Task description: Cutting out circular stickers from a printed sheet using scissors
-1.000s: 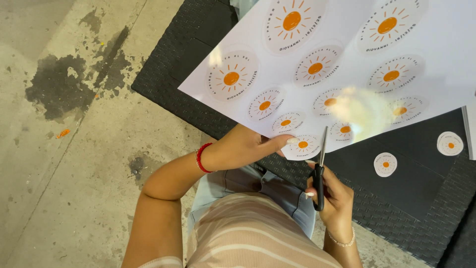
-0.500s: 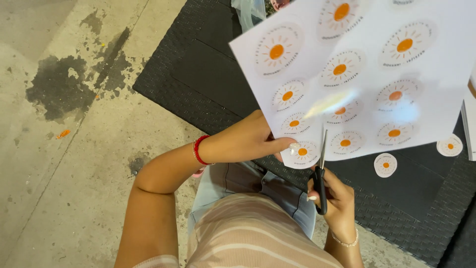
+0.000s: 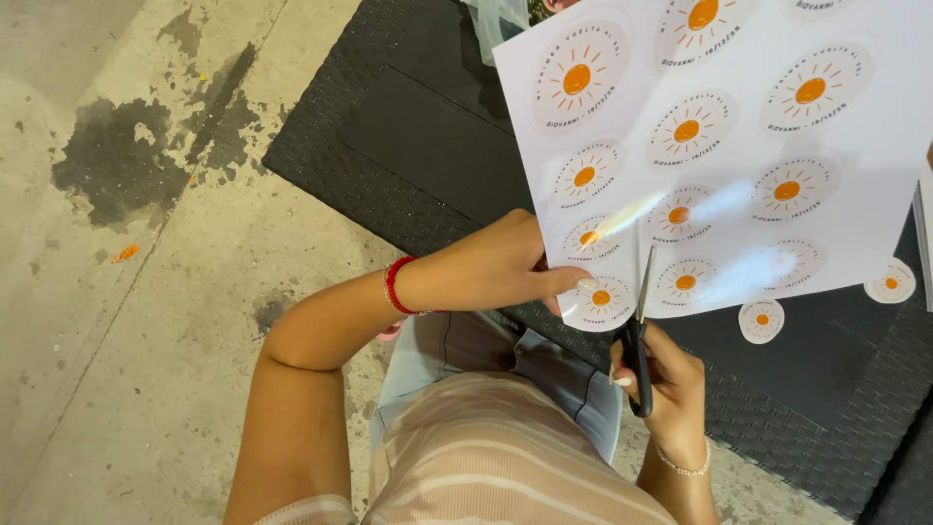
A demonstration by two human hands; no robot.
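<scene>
White sheet (image 3: 855,185) with orange sun circles, black woven table (image 3: 408,146), red bracelet (image 3: 394,285), black scissors (image 3: 639,350).

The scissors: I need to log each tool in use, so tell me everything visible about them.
The scissors have dark handles and slim metal blades. They point up and away from the person, blades partly open, cutting into the near edge of the white glossy sheet between printed sun circles. The right hand grips the handles; the left hand holds the sheet beside the blades, not touching them.
</scene>
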